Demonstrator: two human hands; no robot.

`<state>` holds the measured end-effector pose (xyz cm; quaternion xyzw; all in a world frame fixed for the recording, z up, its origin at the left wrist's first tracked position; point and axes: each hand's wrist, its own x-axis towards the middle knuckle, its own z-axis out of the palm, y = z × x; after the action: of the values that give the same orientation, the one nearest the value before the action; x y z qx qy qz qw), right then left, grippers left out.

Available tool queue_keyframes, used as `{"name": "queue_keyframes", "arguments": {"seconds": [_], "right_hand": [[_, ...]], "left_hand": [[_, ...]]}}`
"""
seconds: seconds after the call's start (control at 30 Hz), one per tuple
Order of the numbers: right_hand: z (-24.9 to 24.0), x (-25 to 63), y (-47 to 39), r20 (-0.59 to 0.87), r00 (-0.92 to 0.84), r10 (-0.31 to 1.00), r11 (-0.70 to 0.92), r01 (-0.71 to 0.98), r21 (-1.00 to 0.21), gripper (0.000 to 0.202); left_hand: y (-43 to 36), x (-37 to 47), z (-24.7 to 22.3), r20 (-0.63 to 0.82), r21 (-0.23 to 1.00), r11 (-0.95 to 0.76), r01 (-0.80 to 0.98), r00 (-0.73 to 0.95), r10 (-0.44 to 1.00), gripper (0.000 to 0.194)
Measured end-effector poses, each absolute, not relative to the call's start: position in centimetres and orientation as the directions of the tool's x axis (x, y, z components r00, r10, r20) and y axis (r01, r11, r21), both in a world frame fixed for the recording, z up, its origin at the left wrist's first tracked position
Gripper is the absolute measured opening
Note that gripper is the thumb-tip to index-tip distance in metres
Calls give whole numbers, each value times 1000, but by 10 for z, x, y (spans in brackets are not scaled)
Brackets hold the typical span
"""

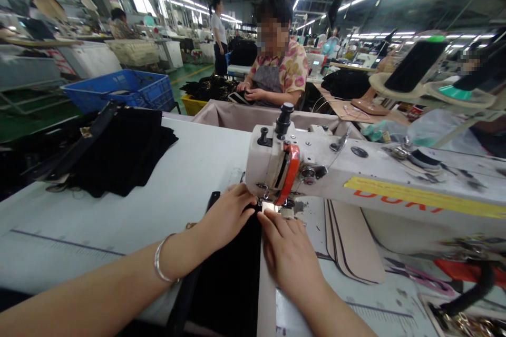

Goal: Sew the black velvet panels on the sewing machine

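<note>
A black fabric piece [227,284] with a beige edge strip [266,300] lies under the head of the white sewing machine [263,160]. My left hand [229,216], with a silver bangle at the wrist, is closed on the black fabric just left of the needle area. Fingers stretched forward, my right hand [290,253] lies on the beige strip by the presser foot, pressing it down. A small lit patch shows between the fingertips and the machine. The needle itself is hidden. A dark strap [185,289] runs along the fabric's left side.
Stacked beige panels [351,242] lie right of my right hand, near pink-handled scissors [427,276]. Black fabric pieces [126,152] are piled on the table's left. A blue crate [122,92] and a co-worker [279,63] are beyond. Thread cones [417,66] stand at right.
</note>
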<state>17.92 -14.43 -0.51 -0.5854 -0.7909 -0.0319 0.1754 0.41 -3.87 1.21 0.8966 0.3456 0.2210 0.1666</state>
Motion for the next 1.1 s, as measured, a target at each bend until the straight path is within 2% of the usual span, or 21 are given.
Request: {"name": "queue_keyframes", "arguments": {"seconds": [0.1,0.5,0.7,1.1], "right_hand": [[-5,180,-145,319,-257,912,320,933,-162,48],[-4,180,-146,310,-246,918,312,931,-187,51],[-7,180,-149,311,-238,920,302,936,-178,49],[-8,180,-148,333,-228,915,294,941,-166,48]], "left_hand": [[-48,-8,8,250,413,-765,494,747,617,23],[-51,-10,10,217,324,-796,511,779,589,28],[-103,-33,20,135,280,-902,328,917,375,42],[-110,-35,40,187,292,-925,243,934,304,29]]}}
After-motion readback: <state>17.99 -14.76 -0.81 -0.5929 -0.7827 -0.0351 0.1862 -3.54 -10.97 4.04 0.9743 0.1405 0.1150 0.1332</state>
